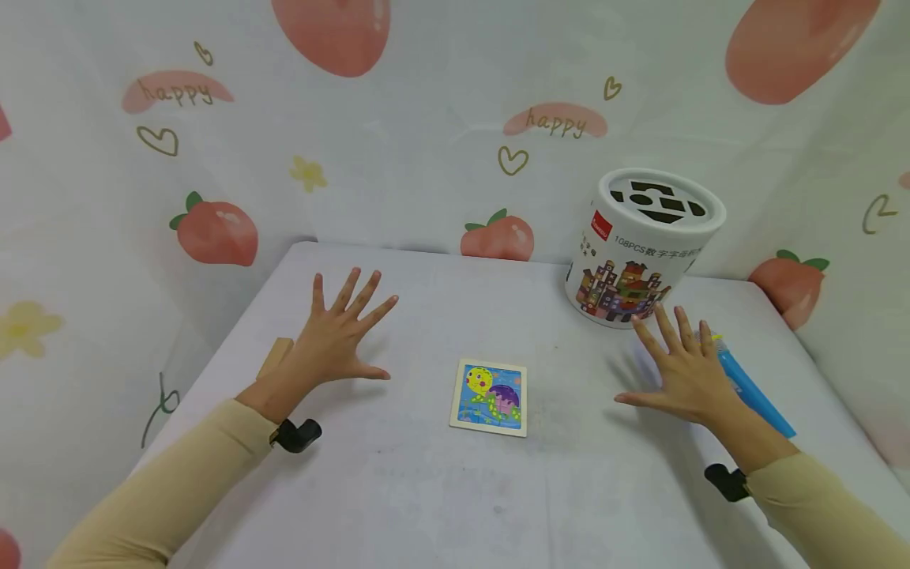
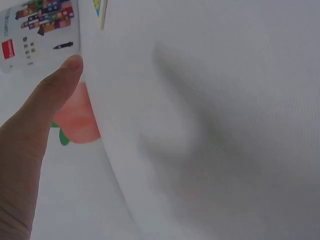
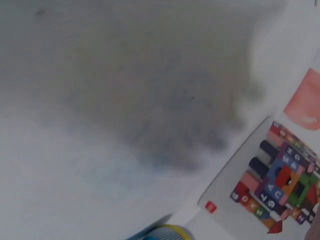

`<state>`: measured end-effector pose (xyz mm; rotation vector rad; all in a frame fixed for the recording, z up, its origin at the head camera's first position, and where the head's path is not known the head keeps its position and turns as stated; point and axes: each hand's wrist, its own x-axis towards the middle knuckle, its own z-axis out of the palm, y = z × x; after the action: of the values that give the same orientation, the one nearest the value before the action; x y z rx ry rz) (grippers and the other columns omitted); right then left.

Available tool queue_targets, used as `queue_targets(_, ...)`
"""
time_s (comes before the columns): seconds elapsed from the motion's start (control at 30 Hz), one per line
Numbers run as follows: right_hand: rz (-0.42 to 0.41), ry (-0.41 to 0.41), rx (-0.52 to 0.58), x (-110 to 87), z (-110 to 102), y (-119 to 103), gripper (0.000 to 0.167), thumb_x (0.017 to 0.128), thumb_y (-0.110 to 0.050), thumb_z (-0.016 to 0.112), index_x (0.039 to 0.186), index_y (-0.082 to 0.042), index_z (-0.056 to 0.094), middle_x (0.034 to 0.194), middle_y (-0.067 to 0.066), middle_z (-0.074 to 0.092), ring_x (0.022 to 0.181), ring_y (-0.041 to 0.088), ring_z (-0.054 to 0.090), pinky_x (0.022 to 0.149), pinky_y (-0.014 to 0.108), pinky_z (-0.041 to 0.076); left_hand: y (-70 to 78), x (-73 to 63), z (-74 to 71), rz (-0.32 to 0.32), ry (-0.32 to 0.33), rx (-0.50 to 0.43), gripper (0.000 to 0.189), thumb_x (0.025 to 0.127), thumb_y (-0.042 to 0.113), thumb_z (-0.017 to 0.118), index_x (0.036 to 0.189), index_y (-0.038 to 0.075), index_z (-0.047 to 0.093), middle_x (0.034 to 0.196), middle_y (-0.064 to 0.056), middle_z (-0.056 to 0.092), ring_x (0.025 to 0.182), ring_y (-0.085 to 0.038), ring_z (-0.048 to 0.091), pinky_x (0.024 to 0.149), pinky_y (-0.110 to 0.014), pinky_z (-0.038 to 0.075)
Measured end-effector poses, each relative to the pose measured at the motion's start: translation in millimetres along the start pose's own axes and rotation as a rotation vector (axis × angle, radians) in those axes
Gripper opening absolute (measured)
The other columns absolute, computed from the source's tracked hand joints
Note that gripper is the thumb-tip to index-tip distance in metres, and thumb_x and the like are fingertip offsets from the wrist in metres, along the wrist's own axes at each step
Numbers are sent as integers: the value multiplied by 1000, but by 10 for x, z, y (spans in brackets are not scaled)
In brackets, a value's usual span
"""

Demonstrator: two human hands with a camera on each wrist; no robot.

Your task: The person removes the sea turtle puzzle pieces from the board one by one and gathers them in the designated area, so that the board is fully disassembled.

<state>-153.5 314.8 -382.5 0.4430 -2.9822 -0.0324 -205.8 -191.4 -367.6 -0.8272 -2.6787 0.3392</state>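
Note:
My left hand (image 1: pixel 334 341) is held over the left part of the white table with its fingers spread and nothing in them. On the right, my right hand (image 1: pixel 681 378) is spread the same way, also holding nothing. Between them lies a small square picture puzzle (image 1: pixel 490 397) with a pale frame, showing a yellow-headed turtle with a purple shell on blue. In the left wrist view, the left thumb (image 2: pixel 47 97) shows, with the puzzle's corner (image 2: pixel 101 12) at the top edge. Only a sliver of the right hand enters the right wrist view, at the lower right.
A white lidded bucket (image 1: pixel 626 261) with shape-cut holes stands at the back right. A blue, long, flat item (image 1: pixel 755 389) lies partly behind the right hand. A light wooden piece (image 1: pixel 275 357) sits behind the left wrist. A peach-printed cloth (image 1: pixel 398 158) hangs at the back.

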Motion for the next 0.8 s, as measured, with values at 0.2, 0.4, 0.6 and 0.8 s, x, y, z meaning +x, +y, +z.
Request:
queue_targets(0.2,-35,2,44,135,10,-160,117,66,-75,60,151,-26,-3,157,18,-5,142,42,-9,110,57,-16,117,28,-20,39,-1,-34,113,59,85,55,148,23,26,158,-12,-3,143,-33,-20,105,-67,-15)
queue_targets(0.4,-80,-12,78,261,8,-381,116,65,-75,61,152,-25,3,157,18,2,143,40,-3,112,60,-6,271,61,-5,80,-5,-75,107,64,82,55,148,23,27,157,-13,9,144,-33,-16,110,-60,-14)
queue_targets(0.6,-127,-42,82,398,47,-591,113,66,-75,60,152,-25,7,158,13,-2,144,39,-1,111,63,4,401,66,-1,155,-34,-151,99,70,75,57,148,23,26,158,-12,8,145,-35,-5,113,-59,-7)
queue_targets(0.8,-161,-37,140,563,73,-801,108,69,-72,60,151,-20,13,158,13,-2,145,35,-3,112,62,5,499,50,-41,218,-68,-214,86,76,64,62,144,18,37,155,-13,22,144,-35,14,115,-54,9)
